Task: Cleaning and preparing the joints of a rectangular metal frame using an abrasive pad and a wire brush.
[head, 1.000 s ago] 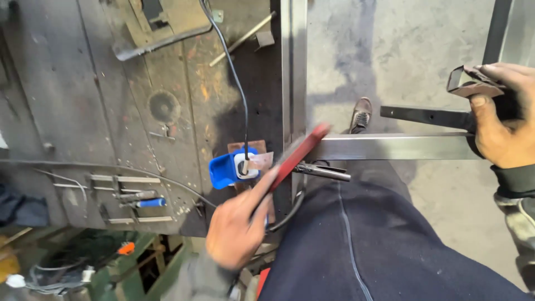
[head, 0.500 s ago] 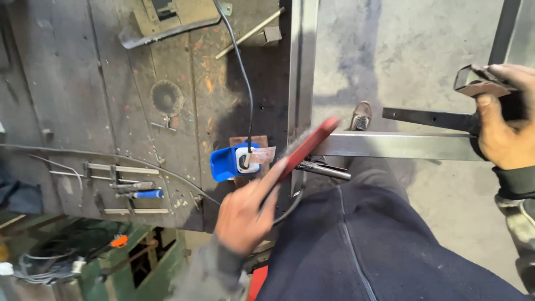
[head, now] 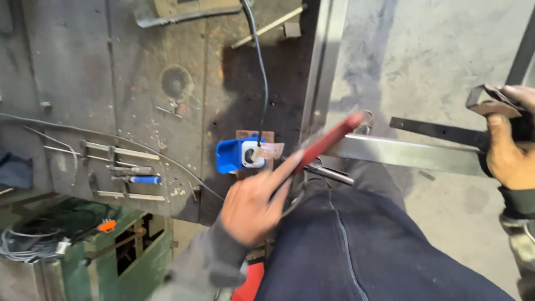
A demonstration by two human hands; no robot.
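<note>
Steel workbench [head: 83, 83] fills the left and far side, dark, scuffed, w/ loose rods and a blue-handled tool lying near its front edge. A square steel tube [head: 326, 72] runs far-to-near along the bench's right edge; a second steel bar [head: 412, 155] goes off to the right from it, so the two meet at about a right angle, out over the concrete floor [head: 434, 50].

Person's dark trouser leg [head: 362, 245] takes up the near-right.

Right hand [head: 510, 150], far right, is wrapped tight round the black handle of a clamp-like tool [head: 440, 132] whose flat black arm lies just above the bar. Fingers closed on it, thumb up.

Left hand [head: 253, 203], near centre, fingers pinched round the near end of a red flat tool [head: 329, 142], prob. a marker or soapstone holder, can't tell which. Its far tip sits right at the corner where the tubes meet, beside a small metal ring or clip.

Just left of that: blue magnet-like block [head: 237, 155] w/ a black cable [head: 259, 67] running to the far edge.

Doing it well, my read: keep the right hand's grip steady so the bar doesn't swing off square; rest the left wrist on the leg for control; keep the red tip flat to the joint and watch the cable doesn't snag the elbow.
</note>
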